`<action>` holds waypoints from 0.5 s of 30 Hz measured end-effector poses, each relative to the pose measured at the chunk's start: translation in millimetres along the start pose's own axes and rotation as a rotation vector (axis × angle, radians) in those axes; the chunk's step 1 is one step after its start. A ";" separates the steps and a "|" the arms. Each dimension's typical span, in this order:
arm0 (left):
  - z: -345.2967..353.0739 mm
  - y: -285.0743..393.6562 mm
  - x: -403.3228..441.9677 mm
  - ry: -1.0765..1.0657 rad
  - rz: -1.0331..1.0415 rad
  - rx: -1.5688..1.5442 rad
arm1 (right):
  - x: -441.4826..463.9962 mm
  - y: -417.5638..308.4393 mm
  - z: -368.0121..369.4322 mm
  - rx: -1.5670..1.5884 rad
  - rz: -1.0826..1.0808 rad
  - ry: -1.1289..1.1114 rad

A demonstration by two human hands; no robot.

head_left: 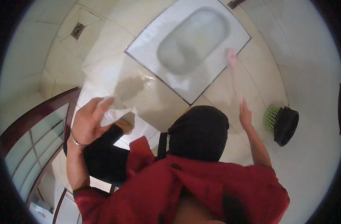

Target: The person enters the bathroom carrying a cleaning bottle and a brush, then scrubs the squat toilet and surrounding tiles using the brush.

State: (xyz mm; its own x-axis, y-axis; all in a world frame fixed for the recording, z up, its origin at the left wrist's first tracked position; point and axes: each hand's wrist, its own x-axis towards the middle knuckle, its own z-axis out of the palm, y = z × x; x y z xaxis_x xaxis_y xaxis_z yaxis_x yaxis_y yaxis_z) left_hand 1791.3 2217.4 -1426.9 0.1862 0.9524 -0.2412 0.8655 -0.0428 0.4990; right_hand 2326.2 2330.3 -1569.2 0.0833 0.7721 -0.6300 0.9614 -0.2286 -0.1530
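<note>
Red shirt nearest the lens, a person grips a white bottle in the curled fingers of the left hand. Fingers of the right hand wrap a pink brush, its blurred head ahead of them at the edge of the squat toilet.

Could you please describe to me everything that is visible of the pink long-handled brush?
The pink long-handled brush has a small pink head and a slim, paler handle, seemingly plastic. The person's right hand grips the handle near its end. From there it runs up the picture, with the head at the right-hand edge of the white squat toilet. Blur hides finer detail, and I cannot tell whether the head touches the surface.
</note>
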 end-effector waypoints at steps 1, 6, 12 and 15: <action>3.6 7.4 3.3 0.014 0.008 0.017 | 1.1 12.0 7.8 0.003 0.004 0.006; 18.0 53.1 -6.1 -0.022 -0.048 -0.048 | -48.5 93.4 32.2 -0.366 -0.215 -0.243; 17.2 68.2 0.8 -0.043 -0.007 0.006 | 49.3 95.1 -19.8 0.053 -0.244 0.373; 27.9 67.6 -9.6 -0.042 -0.029 -0.045 | 25.2 115.4 17.9 -0.348 -0.168 -0.065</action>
State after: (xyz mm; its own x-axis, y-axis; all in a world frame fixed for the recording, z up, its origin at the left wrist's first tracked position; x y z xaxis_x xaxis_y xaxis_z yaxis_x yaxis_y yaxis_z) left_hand 1861.0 2196.9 -1414.1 0.1820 0.9395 -0.2903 0.8494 -0.0014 0.5278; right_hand 2434.6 2312.7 -1616.4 -0.0885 0.7399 -0.6669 0.9927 0.1207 0.0023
